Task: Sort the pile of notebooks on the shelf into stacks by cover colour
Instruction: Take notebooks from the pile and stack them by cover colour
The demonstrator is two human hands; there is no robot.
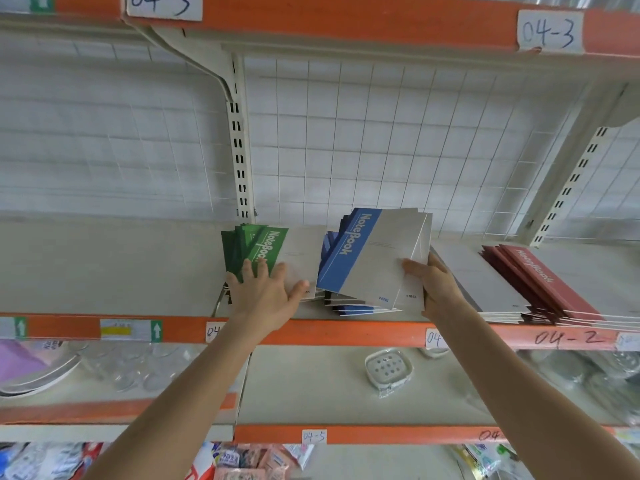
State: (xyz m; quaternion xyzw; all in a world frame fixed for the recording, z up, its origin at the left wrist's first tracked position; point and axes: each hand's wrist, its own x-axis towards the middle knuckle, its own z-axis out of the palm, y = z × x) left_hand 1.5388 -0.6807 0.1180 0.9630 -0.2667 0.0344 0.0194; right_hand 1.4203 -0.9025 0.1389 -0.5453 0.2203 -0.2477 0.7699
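Observation:
Three groups of notebooks lie on the middle shelf (104, 268). A green stack (263, 251) sits at the centre left, and my left hand (266, 292) lies flat on it with fingers spread. To its right my right hand (434, 289) grips the right edge of a few blue notebooks (374, 258), lifted and tilted above more blue ones (349, 304) lying on the shelf. A fanned red stack (540, 282) rests at the far right, slightly overhanging the front edge.
An orange shelf rail (346, 332) with handwritten labels runs along the front. A wire grid back panel (381, 150) and a slotted upright (239, 161) stand behind. Below are glass dishes (131, 368), a soap dish (388, 370) and packaged goods (249, 459).

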